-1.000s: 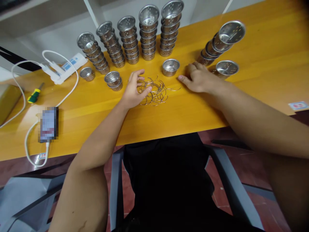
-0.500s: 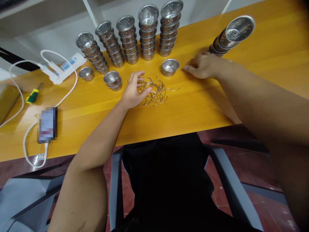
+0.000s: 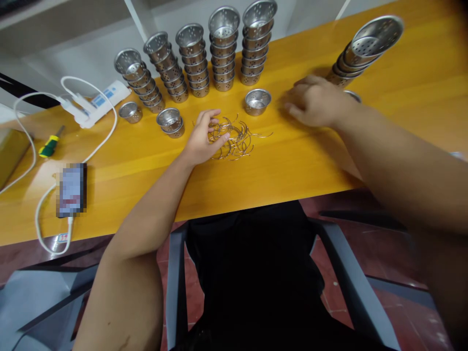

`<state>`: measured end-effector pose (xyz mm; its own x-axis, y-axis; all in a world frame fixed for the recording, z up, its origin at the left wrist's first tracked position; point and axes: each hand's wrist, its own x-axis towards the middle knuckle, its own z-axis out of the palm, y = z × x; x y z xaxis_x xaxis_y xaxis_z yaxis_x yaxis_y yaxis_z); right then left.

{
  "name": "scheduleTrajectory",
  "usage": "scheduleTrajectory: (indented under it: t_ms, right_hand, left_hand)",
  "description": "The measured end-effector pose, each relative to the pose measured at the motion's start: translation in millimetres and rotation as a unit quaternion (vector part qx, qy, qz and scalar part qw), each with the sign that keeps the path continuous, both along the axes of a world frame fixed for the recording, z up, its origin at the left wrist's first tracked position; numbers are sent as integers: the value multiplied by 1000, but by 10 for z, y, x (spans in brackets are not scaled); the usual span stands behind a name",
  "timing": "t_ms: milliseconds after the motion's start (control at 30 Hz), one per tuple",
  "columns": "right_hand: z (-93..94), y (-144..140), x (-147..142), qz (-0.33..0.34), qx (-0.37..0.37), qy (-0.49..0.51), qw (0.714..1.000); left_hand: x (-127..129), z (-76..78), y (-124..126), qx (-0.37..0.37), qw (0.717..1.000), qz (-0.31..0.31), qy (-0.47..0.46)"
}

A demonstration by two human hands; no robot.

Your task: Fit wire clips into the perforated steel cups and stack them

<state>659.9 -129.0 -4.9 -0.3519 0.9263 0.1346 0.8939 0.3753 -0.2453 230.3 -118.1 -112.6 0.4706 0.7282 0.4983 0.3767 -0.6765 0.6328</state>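
Observation:
My left hand (image 3: pixel 203 139) lies on the yellow table (image 3: pixel 285 165), fingers apart, its tips touching a loose pile of thin wire rings (image 3: pixel 237 138). My right hand (image 3: pixel 314 100) hovers palm down over the table to the right, fingers loosely bent, with nothing visible in it. It is just left of the base of a leaning stack of perforated steel cups (image 3: pixel 365 44). A single steel cup (image 3: pixel 258 101) stands between the two hands. Another single cup (image 3: pixel 354 95) is mostly hidden behind my right wrist.
Several upright stacks of steel cups (image 3: pixel 223 48) line the table's back edge. Two nested cups (image 3: pixel 171 122) and one lone cup (image 3: pixel 131 111) stand left of the wires. Farther left are a power strip (image 3: pixel 98 100), a screwdriver (image 3: pixel 49 145), a phone (image 3: pixel 71 189) and a white cable (image 3: pixel 40 219).
My right hand has gone from near the single cup toward the leaning stack's base, then back a little. The leaning stack has shifted right and away. My left hand stays on the wires.

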Motion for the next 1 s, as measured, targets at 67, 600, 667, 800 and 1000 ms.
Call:
scheduleTrajectory:
  t_ms: [67, 600, 667, 800, 1000]
  right_hand:
    - [-106, -174, -59, 12, -16, -27, 999]
    - [-43, -253, 150, -14, -26, -12, 999]
    - [53, -235, 25, -36, -31, -18, 999]
    - [251, -150, -330, -40, -34, 34, 998]
    - [193, 295, -780, -2, -92, 29, 995]
  left_hand:
    - [14, 20, -17, -4, 1000, 4, -2]
    - [42, 324, -103, 61, 997, 37, 9]
    - [10, 348, -51, 82, 995, 61, 1]
    - [-89, 327, 43, 102, 990, 97, -19]
    - [-176, 250, 92, 85, 991, 100, -17]
